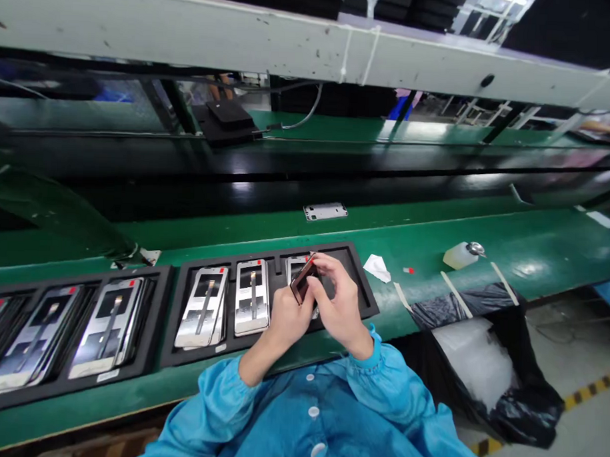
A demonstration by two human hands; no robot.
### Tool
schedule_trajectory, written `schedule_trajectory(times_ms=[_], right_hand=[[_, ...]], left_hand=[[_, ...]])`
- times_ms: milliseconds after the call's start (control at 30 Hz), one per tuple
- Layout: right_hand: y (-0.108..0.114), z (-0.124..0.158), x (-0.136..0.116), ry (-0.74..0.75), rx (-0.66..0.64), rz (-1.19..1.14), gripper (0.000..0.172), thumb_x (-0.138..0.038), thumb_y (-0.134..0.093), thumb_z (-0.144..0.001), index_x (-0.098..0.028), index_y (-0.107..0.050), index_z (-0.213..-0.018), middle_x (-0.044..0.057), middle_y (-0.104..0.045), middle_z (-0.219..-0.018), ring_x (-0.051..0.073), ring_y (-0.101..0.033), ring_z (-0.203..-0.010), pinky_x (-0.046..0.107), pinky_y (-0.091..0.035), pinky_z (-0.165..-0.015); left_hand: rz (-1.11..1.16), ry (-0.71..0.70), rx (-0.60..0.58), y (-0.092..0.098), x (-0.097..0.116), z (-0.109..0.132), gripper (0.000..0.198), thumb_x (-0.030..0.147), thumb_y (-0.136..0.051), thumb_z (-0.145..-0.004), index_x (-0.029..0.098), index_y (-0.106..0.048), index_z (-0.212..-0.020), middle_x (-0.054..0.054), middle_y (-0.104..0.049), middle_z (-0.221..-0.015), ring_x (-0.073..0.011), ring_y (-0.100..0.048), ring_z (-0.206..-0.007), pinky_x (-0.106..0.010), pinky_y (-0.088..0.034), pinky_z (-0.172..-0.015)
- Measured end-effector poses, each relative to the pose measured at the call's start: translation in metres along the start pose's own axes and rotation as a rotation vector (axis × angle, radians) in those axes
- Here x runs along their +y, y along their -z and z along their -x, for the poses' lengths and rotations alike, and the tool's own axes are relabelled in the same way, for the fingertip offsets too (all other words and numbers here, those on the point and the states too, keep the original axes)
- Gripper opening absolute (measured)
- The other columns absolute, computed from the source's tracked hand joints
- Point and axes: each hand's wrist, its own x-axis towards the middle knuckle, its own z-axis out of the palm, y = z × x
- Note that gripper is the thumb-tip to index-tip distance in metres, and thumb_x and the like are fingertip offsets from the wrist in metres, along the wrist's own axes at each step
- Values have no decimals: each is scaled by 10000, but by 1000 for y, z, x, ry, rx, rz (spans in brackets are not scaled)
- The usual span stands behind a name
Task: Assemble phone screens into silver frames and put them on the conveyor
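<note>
- At far left, black tray [159, 320] on green bench [404, 250], matte and foam-like, with deep pockets; inside, leaning piles of silvery phone panels [101, 331], flat, with rounded corners, a dark square, a long dark strip and a red tab.
- Next, second tray [366, 298] of the same dull black material, with similar shiny panels [202, 308] in its pockets.
- At middle, dark panel [302, 285]: thin, rectangular, glossy, with reddish-brown sheen, tilted, and partly hidden by fingers; held up, in view over the right part of second tray.
- Around it, left hand [289, 314] and right hand [338, 300] close together, both clamped on dark panel, the right thumb across its face.
- Beyond, pale thin frame [325, 211], lying flat with small openings.
- Toward right, crumpled white paper [377, 268], then a tiny red piece [408, 270].
- Further, translucent bottle [458, 256] with yellowish content and shiny metallic top.
- Below it, wrinkled black bag [526, 406], fixed by pale tape strips [456, 295], with cloudy plastic [473, 358] inside.
</note>
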Motion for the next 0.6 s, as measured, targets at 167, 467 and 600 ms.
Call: schedule_trajectory(times_ms=[167, 467, 600], right_hand=[[1, -11, -8, -43, 94, -191, 177, -427, -730, -1117, -266, -712, -1188, 107, -787, -1270, 266, -779, -1228, 434, -639, -1098], [49, -25, 12, -123, 129, -262, 394, -631, -701, -1107, -260, -668, -977, 60, -713, -1091, 238, -710, -1051, 398, -596, -1010], [67, -23, 24, -73, 164, -189, 332, -564, -631, -1156, -266, -643, -1009, 67, -710, -1115, 242, -716, -1065, 406, -598, -1011]], left_hand=[[-192, -123, 42, -1, 2, -11, 404, 450, -525, -1080, 192, -738, -855, -80, -716, -648, -195, -647, -519, -292, -381, -547], [-266, -222, -91, -26, 29, -34, 335, 392, -581, -1030, 181, -792, -879, -93, -724, -630, -219, -607, -469, -323, -274, -546], [-247, -169, -182, -41, 38, -43, 289, 401, -605, -1002, 198, -785, -902, -88, -753, -693, -226, -626, -506, -327, -277, -551]])
